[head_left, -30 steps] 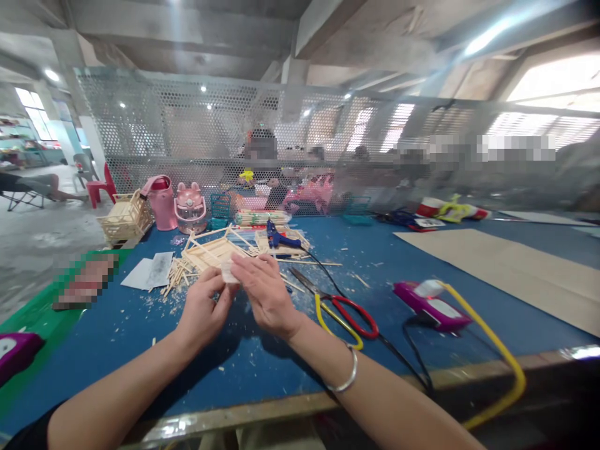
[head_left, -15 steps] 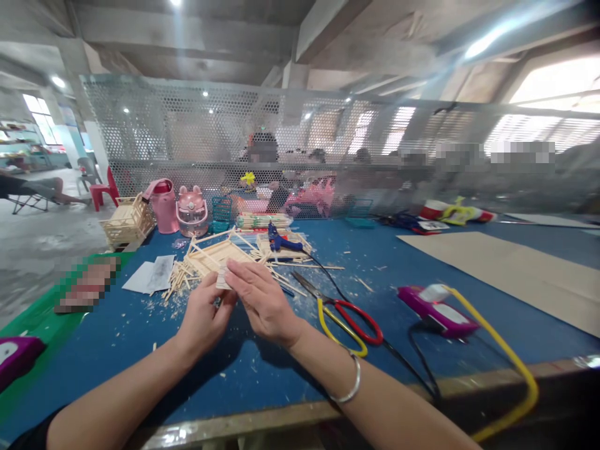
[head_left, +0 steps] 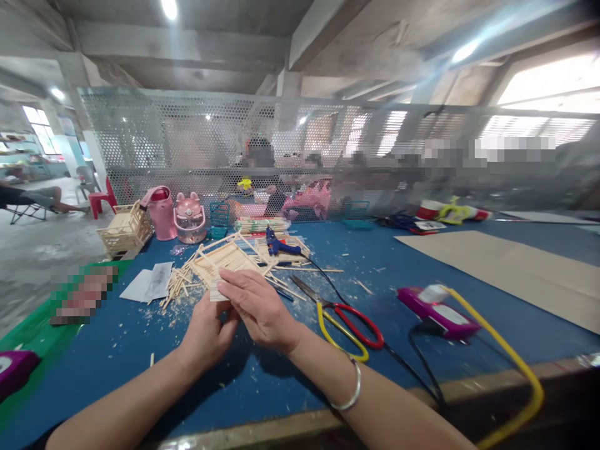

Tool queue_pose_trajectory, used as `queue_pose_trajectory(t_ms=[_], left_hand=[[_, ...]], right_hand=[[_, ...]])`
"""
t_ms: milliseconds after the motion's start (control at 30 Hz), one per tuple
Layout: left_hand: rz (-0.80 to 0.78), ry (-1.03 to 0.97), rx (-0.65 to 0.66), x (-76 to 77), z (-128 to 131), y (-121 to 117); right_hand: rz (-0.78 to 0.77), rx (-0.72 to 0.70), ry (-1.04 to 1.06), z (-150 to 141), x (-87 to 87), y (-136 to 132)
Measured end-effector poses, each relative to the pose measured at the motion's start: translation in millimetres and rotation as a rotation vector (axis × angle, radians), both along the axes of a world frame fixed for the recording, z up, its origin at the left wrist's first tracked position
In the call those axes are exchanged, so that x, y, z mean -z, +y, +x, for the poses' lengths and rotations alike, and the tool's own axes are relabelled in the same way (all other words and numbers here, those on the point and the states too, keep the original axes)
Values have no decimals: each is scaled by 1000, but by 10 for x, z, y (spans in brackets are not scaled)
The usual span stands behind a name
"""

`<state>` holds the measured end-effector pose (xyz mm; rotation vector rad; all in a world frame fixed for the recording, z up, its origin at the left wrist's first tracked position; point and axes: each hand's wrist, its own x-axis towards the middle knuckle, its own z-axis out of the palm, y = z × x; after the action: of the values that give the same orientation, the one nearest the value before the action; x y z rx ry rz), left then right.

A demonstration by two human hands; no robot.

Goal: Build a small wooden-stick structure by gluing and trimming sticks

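My left hand [head_left: 209, 329] and my right hand [head_left: 259, 307] meet above the blue tabletop. Between their fingers is a small pale panel of sticks [head_left: 219, 290]; the right hand covers most of it. The left fingers curl around its lower side, while the right fingers lie over its top. Just behind the hands, a larger stick frame [head_left: 228, 261] rests among loose wooden sticks [head_left: 180, 282]. A blue glue gun [head_left: 282, 247] lies past it to the right. Open scissors [head_left: 334, 306] with one red and one yellow handle lie beside my right forearm.
A purple power strip [head_left: 438, 312] with a yellow cable lies right, near brown cardboard [head_left: 497, 269]. White papers [head_left: 149, 282], a stick-built box [head_left: 125, 230], a pink tumbler [head_left: 162, 215] and a pink bottle [head_left: 190, 219] stand left. Perforated metal mesh [head_left: 187, 137] borders the far edge.
The view has shifted slightly. My hands remain together on the small stick panel, whose striped face now shows a little more beside the right fingertips. The tools on the table have stayed put.
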<state>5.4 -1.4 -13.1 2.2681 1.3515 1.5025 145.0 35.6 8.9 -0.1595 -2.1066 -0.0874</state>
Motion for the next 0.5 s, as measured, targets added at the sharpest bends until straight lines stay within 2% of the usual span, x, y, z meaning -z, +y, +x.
queue_pose_trajectory(t_ms=[300,500], left_hand=[[-63,-86,-14,-124,-46,-9],[-76,-67,11,-25,-29,21]], right_hand=[[-194,188,220,108,65,99],[-100,116,51,4,52,10]])
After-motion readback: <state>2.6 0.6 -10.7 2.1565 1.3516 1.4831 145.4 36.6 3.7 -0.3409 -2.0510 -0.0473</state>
